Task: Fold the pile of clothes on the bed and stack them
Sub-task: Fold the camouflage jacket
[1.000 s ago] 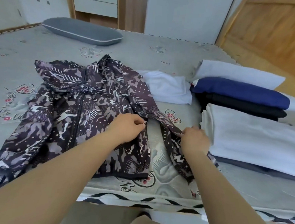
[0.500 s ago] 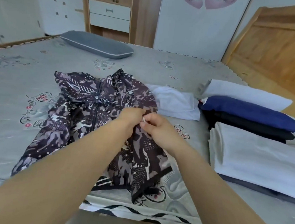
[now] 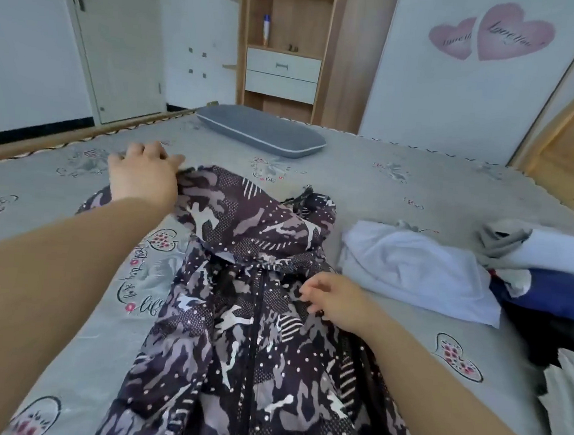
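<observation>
A dark camouflage-print hooded jacket [image 3: 251, 345] lies front up on the grey bed sheet [image 3: 402, 178], its zipper running toward me. My left hand [image 3: 143, 175] reaches far forward and grips the edge of the hood at its far left tip. My right hand [image 3: 337, 302] rests on the jacket's right shoulder near the collar, fingers loosely curled on the cloth. A crumpled white garment [image 3: 418, 275] lies to the right of the jacket. Folded clothes in white, navy and black [image 3: 547, 292] are stacked at the right edge.
A grey pillow [image 3: 261, 131] lies at the far side of the bed. Beyond it stand a wooden shelf unit with drawers [image 3: 283, 69] and a white door [image 3: 117, 42]. A wooden headboard [image 3: 572, 150] rises at the right. Another folded white item [image 3: 570, 394] sits at the lower right.
The right sleeve has been folded onto the jacket body. My left hand moved from the jacket's middle out to the hood edge; my right hand shifted to the shoulder. The view moved closer.
</observation>
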